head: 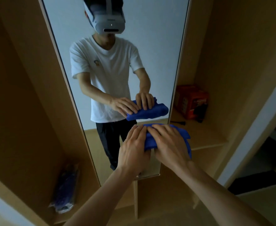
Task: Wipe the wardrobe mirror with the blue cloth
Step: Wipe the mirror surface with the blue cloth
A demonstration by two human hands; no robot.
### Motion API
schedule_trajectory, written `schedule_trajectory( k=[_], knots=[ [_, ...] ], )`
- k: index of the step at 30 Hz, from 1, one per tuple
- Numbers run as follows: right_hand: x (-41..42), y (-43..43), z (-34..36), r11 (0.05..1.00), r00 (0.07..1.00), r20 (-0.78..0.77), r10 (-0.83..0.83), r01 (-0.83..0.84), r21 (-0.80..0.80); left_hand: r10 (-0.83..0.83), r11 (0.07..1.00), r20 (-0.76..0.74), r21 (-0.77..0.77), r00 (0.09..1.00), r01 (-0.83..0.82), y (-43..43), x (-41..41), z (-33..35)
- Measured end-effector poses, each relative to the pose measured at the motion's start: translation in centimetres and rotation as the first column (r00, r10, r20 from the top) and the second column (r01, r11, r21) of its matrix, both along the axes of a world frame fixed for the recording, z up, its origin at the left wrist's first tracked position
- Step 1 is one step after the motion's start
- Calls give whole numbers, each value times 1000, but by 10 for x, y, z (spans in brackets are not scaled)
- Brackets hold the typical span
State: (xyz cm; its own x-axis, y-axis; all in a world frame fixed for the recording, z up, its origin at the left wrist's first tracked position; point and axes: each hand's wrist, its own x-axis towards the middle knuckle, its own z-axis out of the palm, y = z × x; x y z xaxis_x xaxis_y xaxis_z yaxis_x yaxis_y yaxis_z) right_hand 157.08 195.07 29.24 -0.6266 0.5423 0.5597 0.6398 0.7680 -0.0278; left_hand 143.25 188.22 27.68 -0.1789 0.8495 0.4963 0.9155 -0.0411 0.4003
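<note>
Two bare forearms extend from the bottom edge toward the glass, and both hands meet on the cloth. Largest in view is the pale wooden wardrobe (228,66), open-fronted, with the tall wardrobe mirror (150,59) set upright in its middle; the person's reflection fills most of the glass. The blue cloth (185,136) is bunched into a thick roll low on the mirror's right side, its far edge at the glass or just short of it; the gap to its reflection is too thin to say which. The right hand (168,142) lies over the roll with fingers fanned and wrapped down its far side, thumb tucked beneath, so it grips the cloth. The left hand (134,149) touches it, fingers fairly straight and laid on the cloth's left end; its thumb is hidden. On the shelf (205,137) right of the mirror sits a red box (191,101). A clear plastic bag (67,190) lies low in the wardrobe's left bay, and a small black object (179,122) rests just in front of the box.

The step looks like gathering the cloth into a pad for a stroke. Done well, that means flattening the roll, pressing evenly with flat fingers, and sweeping in overlapping passes from the top down, keeping bare fingertips off the glass so they leave no smears
</note>
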Motion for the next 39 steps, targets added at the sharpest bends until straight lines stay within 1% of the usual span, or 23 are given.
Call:
schedule_trajectory(
  k=[4, 9, 12, 18, 26, 29, 33, 39],
  knots=[
    [5, 3, 48, 996, 1000, -27, 15, -12, 90, -35, 993, -56, 108, 998, 41, 3, 2, 51],
    [21, 15, 110, 973, 996, -81, 26, -7, 232, -73, 958, -105, 268, 992, 99, 14, 18, 116],
    [32, 26, 149, 946, 992, -116, 40, 0, 324, -37, 938, -145, 337, 989, 85, 23, 29, 154],
    [39, 50, 240, 871, 982, -164, 91, 2, 491, 57, 863, -241, 500, 969, 73, 43, 38, 242],
    [40, 79, 334, 750, 959, -248, 140, 61, 659, 242, 813, -307, 582, 920, -19, 65, 46, 338],
    [40, 91, 367, 715, 955, -257, 146, 77, 695, 297, 797, -333, 603, 895, -40, 75, 51, 372],
    [40, 105, 399, 710, 952, -277, 133, 103, 696, 365, 776, -359, 628, 859, -67, 86, 55, 404],
    [36, 121, 420, 693, 948, -290, 135, 119, 711, 418, 766, -373, 635, 828, -100, 103, 53, 427]
  ],
)
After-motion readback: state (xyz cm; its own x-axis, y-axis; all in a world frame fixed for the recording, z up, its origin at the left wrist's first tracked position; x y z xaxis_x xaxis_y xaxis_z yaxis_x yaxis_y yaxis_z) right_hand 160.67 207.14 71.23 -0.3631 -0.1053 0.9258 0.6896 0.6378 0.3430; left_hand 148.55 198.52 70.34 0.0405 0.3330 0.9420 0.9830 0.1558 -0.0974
